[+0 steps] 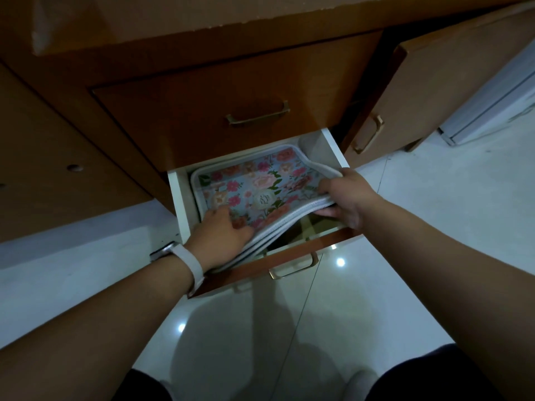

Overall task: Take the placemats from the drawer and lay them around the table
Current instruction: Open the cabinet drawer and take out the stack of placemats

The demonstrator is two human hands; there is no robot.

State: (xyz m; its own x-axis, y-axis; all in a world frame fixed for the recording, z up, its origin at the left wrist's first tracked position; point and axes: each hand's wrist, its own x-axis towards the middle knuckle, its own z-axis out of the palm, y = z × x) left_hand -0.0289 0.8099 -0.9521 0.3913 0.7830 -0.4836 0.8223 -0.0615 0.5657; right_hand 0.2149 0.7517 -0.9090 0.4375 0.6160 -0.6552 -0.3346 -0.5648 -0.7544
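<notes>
Floral-printed placemats [254,186], blue with pink roses and pale stitched borders, lie stacked in the open drawer [177,195], their near edge lifted and bowed upward while the far edge sits down in the drawer under the closed one above. The right hand [344,198] has its fingers [330,212] closed on the stack's right near corner, thumb on top and fingers tucked beneath several layers. The left hand [223,235], a pale watch [179,257] on its wrist, grips the left near edge, fingers curled over the top mat; whether they reach under all the layers cannot be seen.

Judging from this, the lift has only begun. The mats are limp and layered, so an uneven grip could let lower ones slide out and drop back or onto the glossy tiled floor [419,212]. Their raised far corner [292,149] sits close beneath the upper drawer front [231,91] and might catch on it if pulled out steeply.
</notes>
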